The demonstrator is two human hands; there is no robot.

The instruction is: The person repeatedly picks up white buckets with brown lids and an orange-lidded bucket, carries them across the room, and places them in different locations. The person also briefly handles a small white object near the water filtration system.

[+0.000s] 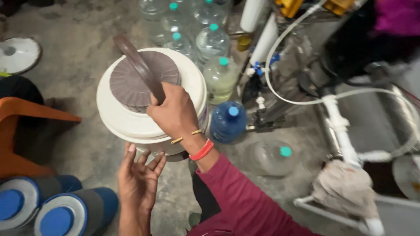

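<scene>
— What's she got hold of there?

— A white round plastic jug (131,118) with a ribbed brown lid (131,81) and a brown strap handle (139,65) arching over it. The right hand (175,112) is closed around the near end of that handle, fingers wrapped tight, with a red band and a thin gold bangle on the wrist and a maroon sleeve (245,196) behind it.

— And the other hand?

— The left hand (139,179) is spread wide, palm up, fingers fanned out just under the near bottom edge of the jug. Whether the fingertips actually touch it, I cannot tell from here.

— So where does the jug sit?

— Directly ahead of both hands, above the grey concrete floor (78,52); its base is hidden, so I cannot say if it rests down or hangs from the grip.

— What's around it?

— Beyond the right hand, a cluster of clear plastic bottles with teal caps (212,41). Just to the right of the wrist, a blue bottle with a light blue cap (227,122), and further right a clear one lying low (269,157). Farther that way, white pipes and tubing (341,126) with a rag (345,188) wrapped on one joint.

— And on the left side?

— An orange plastic stool (22,131) out past the left hand, and nearer, two dark cylinders with blue ends (52,209).
</scene>
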